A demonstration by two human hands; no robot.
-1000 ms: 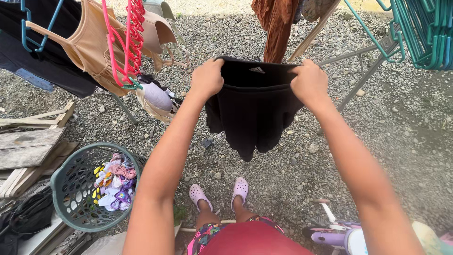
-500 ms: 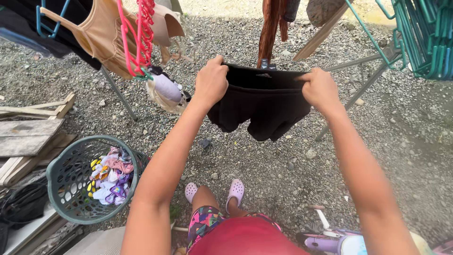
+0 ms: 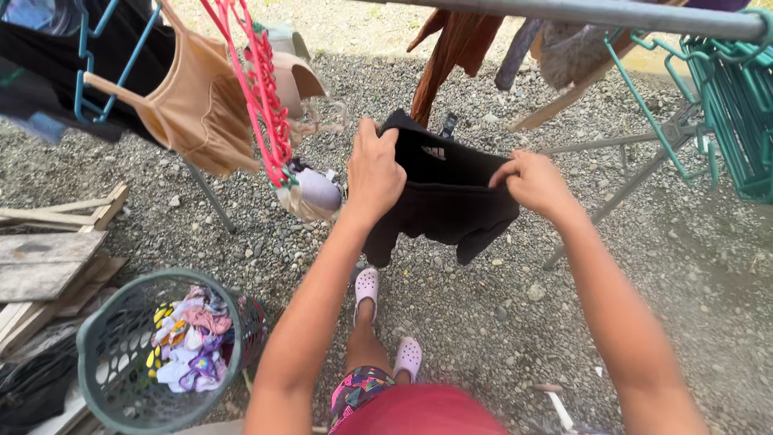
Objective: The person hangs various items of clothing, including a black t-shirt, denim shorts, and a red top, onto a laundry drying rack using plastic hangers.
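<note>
Both my hands hold up a pair of black shorts [image 3: 451, 201] by the waistband, over gravel ground. My left hand [image 3: 374, 173] grips the left side of the waistband with fingers closed around the cloth. My right hand [image 3: 535, 181] pinches the right side. The shorts hang bunched below my hands, just under a grey metal rail [image 3: 580, 11] that runs across the top of the view. My feet in pale pink clogs [image 3: 367, 283] stand on the gravel beneath.
A dark green laundry basket [image 3: 105, 354] with several small colourful garments sits lower left. Red hangers [image 3: 262, 89], a tan top [image 3: 197, 109] and dark clothes hang upper left. Teal hangers [image 3: 729, 105] bunch at upper right. A brown garment [image 3: 451, 52] hangs ahead. Wooden planks [image 3: 48, 258] lie left.
My hands have come closer together and lifted the shorts nearer the rail, bunching the cloth. My left foot has stepped forward. The view has tilted up, showing the rail.
</note>
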